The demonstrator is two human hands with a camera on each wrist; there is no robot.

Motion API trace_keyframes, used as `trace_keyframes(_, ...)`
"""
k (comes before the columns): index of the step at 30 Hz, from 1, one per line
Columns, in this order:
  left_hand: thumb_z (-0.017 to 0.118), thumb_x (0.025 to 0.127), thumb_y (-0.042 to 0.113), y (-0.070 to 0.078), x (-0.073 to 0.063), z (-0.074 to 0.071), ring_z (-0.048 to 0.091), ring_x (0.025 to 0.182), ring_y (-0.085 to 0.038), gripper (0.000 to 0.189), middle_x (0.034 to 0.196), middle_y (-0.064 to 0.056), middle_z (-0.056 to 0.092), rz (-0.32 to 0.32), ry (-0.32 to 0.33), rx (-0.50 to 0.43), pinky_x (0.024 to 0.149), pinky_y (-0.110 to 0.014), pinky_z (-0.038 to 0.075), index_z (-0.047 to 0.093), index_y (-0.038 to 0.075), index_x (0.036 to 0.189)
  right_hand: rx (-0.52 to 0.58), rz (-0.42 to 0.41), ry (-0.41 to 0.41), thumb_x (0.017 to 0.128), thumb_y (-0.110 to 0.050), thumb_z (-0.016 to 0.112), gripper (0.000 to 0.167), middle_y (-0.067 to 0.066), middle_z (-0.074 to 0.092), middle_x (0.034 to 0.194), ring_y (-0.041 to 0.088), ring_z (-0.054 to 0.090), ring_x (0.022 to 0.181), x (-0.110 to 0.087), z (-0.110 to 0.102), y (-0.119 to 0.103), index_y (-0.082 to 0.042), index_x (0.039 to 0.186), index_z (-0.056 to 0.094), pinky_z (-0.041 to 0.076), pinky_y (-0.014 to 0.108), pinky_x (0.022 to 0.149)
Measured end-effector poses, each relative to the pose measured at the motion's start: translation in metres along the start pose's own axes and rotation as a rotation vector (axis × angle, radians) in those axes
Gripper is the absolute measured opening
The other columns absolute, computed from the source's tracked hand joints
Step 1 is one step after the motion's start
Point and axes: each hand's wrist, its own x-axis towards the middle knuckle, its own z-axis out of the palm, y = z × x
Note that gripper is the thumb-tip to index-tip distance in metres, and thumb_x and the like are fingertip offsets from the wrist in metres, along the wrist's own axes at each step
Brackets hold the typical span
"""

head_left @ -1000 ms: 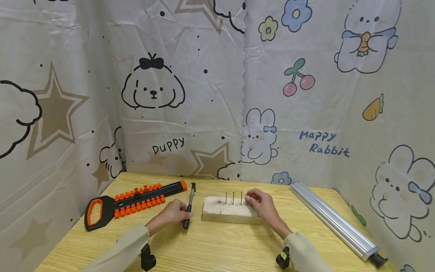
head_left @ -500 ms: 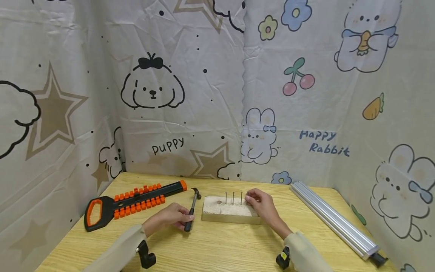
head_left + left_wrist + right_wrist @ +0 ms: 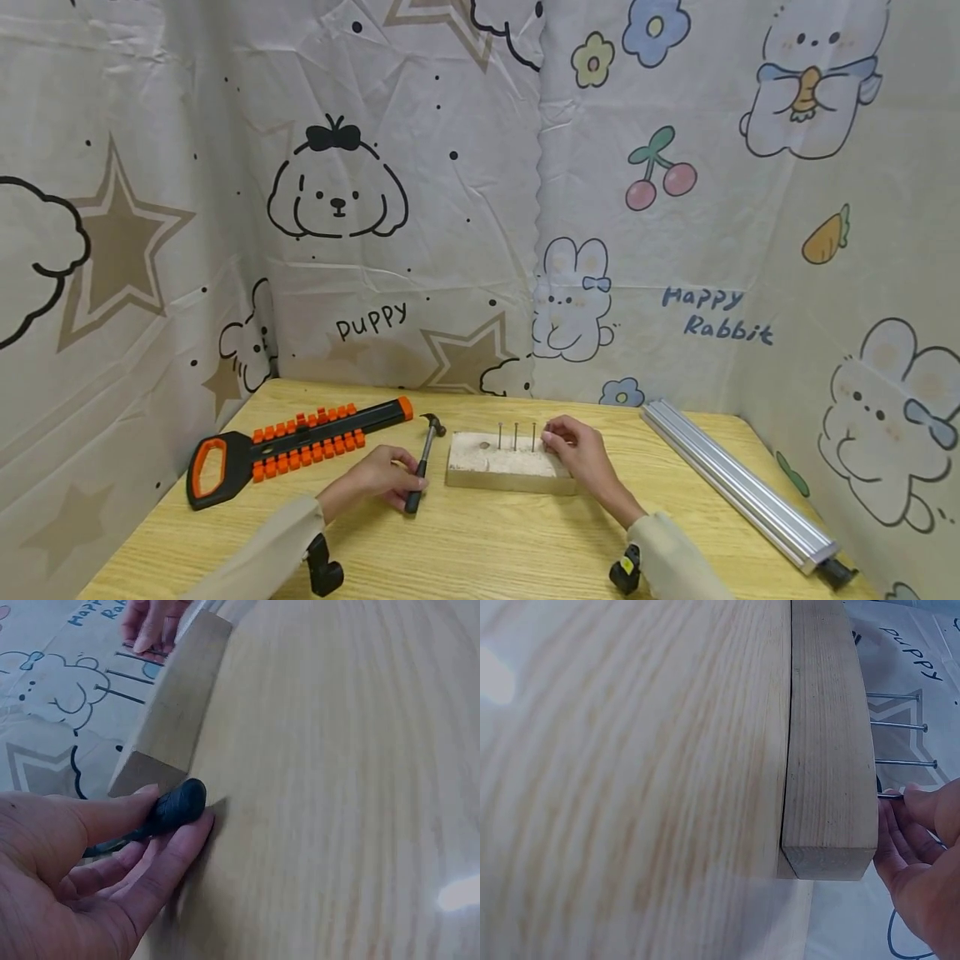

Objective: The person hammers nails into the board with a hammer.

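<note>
My left hand (image 3: pixel 382 477) holds a claw hammer (image 3: pixel 424 454) by its black handle (image 3: pixel 178 806), thumb on one side and fingers on the other. The hammer's head points away from me, toward the wall. Right of it lies a wooden block (image 3: pixel 510 479) with three nails (image 3: pixel 516 437) standing upright in a row on top. At the block's right end my right hand (image 3: pixel 581 454) pinches another nail (image 3: pixel 889 796) between thumb and fingers, its point at the block's top face. The left wrist view shows the block's near side (image 3: pixel 180 705) just beyond the handle.
A black and orange rack (image 3: pixel 300 446) with rows of orange clips lies on the left of the wooden table (image 3: pixel 480 550). An aluminium rail (image 3: pixel 742 483) with a black end lies along the right. Printed cloth (image 3: pixel 450 208) hangs behind the table and on both sides.
The hammer has turned in my left hand, so that its claw and face now show sideways, and its head leans slightly right. My right hand and the block stay in place.
</note>
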Motion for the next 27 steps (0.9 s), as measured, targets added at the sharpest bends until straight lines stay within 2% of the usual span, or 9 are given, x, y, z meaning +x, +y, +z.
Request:
trace_keyframes(5,0.081,0.089,0.003,0.001,-0.002,0.004,0.067,0.064,-0.018,0.024,0.082,-0.014,0.067,-0.003,0.094,0.022,0.056,-0.032,0.061,0.064,-0.006,0.104,-0.009,-0.011,0.007,0.1,-0.006,0.07,0.009,0.007,0.074,0.094,0.017,0.07,0.084,-0.001,-0.001,-0.001,0.001,0.106,0.073,0.057,0.023,0.075)
trace_keyframes(8,0.083,0.088,0.002,0.006,-0.003,0.005,0.067,0.064,-0.02,0.023,0.081,-0.014,0.065,0.0,0.159,0.078,0.054,-0.034,0.06,0.065,-0.004,0.099,-0.015,-0.001,0.011,0.1,-0.005,0.07,0.009,0.007,0.074,0.095,0.018,0.07,0.085,0.0,-0.002,-0.001,0.001,0.106,0.073,0.057,0.023,0.076)
trace_keyframes(11,0.083,0.087,0.001,0.009,-0.004,0.006,0.066,0.062,-0.021,0.02,0.079,-0.014,0.064,-0.008,0.194,0.142,0.053,-0.034,0.06,0.064,-0.002,0.094,-0.009,0.014,0.007,0.101,-0.006,0.07,0.01,0.008,0.074,0.096,0.019,0.07,0.086,0.001,-0.002,0.0,0.002,0.107,0.073,0.057,0.023,0.076)
trace_keyframes(15,0.082,0.087,-0.001,0.009,-0.005,0.006,0.065,0.062,-0.022,0.019,0.079,-0.013,0.063,-0.019,0.211,0.18,0.053,-0.035,0.06,0.064,-0.003,0.094,0.006,0.019,-0.003,0.101,-0.007,0.07,0.012,0.008,0.074,0.096,0.019,0.071,0.086,0.001,-0.001,0.001,0.002,0.107,0.073,0.057,0.022,0.076)
trace_keyframes(27,0.078,0.09,-0.003,0.007,-0.004,0.007,0.065,0.068,-0.022,0.02,0.083,-0.013,0.061,-0.004,0.204,0.171,0.054,-0.035,0.06,0.062,-0.007,0.102,-0.006,0.006,0.029,0.1,-0.005,0.07,0.009,0.006,0.074,0.092,0.017,0.07,0.083,-0.003,0.002,-0.002,0.002,0.105,0.074,0.057,0.021,0.074)
